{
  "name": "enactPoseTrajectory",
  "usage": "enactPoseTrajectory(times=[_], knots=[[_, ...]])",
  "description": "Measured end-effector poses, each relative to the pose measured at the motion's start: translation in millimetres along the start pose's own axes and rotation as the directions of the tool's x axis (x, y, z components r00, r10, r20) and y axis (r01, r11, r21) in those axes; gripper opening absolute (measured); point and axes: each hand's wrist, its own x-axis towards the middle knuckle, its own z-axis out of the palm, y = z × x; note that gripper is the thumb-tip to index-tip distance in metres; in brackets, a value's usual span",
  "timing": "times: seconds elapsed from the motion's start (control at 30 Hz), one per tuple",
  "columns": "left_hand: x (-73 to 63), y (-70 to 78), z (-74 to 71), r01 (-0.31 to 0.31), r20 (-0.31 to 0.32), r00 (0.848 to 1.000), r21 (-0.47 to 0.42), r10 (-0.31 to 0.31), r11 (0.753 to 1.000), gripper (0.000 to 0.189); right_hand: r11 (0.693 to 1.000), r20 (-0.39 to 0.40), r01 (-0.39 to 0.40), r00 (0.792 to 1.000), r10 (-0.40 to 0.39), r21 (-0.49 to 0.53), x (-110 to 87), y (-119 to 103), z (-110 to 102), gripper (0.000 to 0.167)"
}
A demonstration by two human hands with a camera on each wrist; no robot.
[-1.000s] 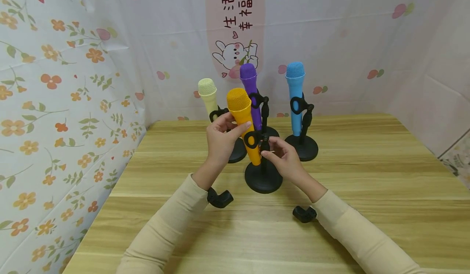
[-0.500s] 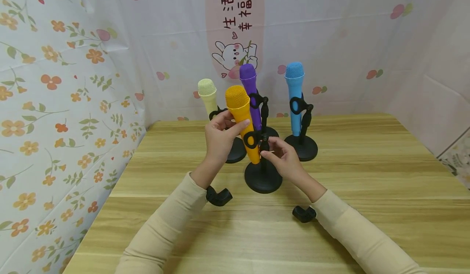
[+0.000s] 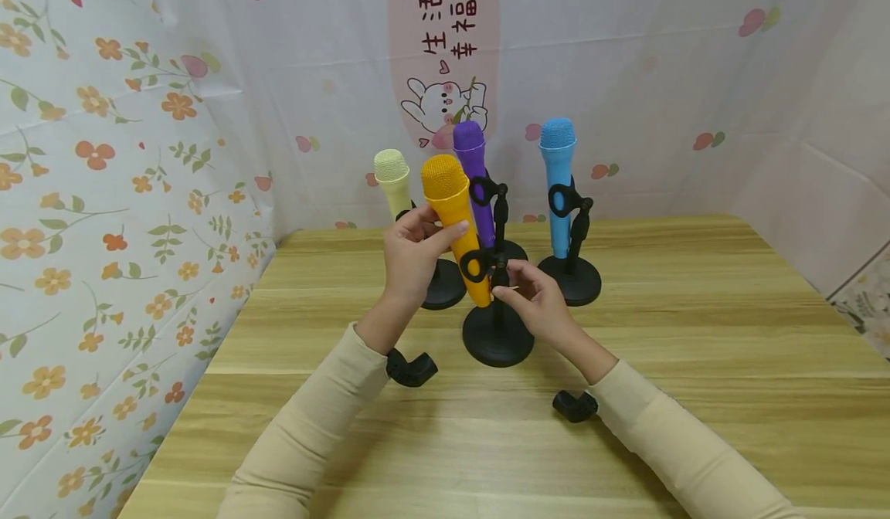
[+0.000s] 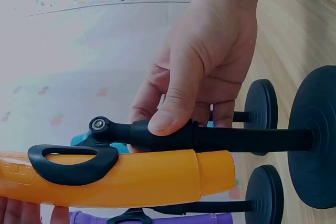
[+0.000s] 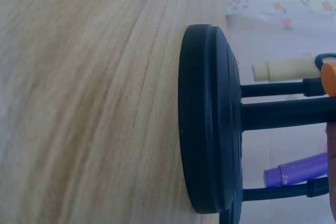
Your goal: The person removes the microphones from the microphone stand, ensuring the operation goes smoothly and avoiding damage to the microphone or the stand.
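Observation:
In the head view my left hand (image 3: 415, 252) holds an orange microphone (image 3: 455, 206) between thumb and fingers, just below its mesh head. The microphone passes through the ring clip (image 3: 476, 265) of a black desk stand and leans to the left. Its lower end hangs above the round base (image 3: 497, 337), which stands on the table. My right hand (image 3: 540, 297) pinches the stand's post below the clip joint. In the left wrist view the right thumb (image 4: 170, 111) lies on the post (image 4: 236, 139), while left fingers (image 4: 23, 211) show under the microphone.
Behind stand a purple microphone (image 3: 473, 156), a pale yellow one (image 3: 393, 179) partly hidden by my left hand, and a blue one (image 3: 558, 164) on the right, each with a black stand. Black angled pieces (image 3: 412, 368) sit by both cuffs. A printed cloth (image 3: 313, 102) hangs behind the wooden table (image 3: 695, 310).
My left hand has moved slightly up and left, and the orange microphone has slid upward through the clip with it. My right hand and the stand have stayed in place.

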Motion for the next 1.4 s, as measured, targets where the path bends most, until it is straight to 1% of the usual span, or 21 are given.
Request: enactPoseTrajectory(times=[0.13,0.23,0.37,0.6,1.03,1.27,1.4], knots=[[1.4,1.6,-0.2,0.038,-0.01,0.999,-0.052,-0.039,0.998,0.029,1.0,-0.004,-0.005,1.0,0.005,-0.007,-0.1,-1,0,0.023],[1.8,2.0,-0.7,0.05,-0.014,0.999,-0.084,-0.051,0.995,0.029,1.0,-0.006,-0.007,1.0,0.007,-0.008,-0.2,-2,0,0.024],[2.0,2.7,-1.5,0.05,-0.006,0.999,-0.094,-0.051,0.994,0.03,1.0,-0.01,-0.007,1.0,0.007,-0.008,-0.4,-1,0,0.025],[2.5,5.9,-2.9,0.078,-0.018,0.997,-0.096,-0.08,0.992,0.029,1.0,-0.013,0.001,1.0,-0.001,-0.01,-0.9,0,1,0.025],[5.8,11.0,-7.4,0.074,-0.033,0.996,-0.103,-0.078,0.992,0.03,1.0,-0.014,0.017,1.0,-0.017,-0.003,-0.5,1,1,0.025],[8.5,15.0,-8.7,0.089,-0.056,0.994,-0.152,-0.099,0.984,0.028,1.0,-0.026,0.017,0.999,-0.018,-0.025,-1.5,-3,0,0.025],[8.3,16.6,-9.6,0.083,-0.06,0.994,-0.154,-0.094,0.985,0.03,1.0,-0.023,0.013,1.0,-0.014,-0.019,-1.1,-2,1,0.025]])
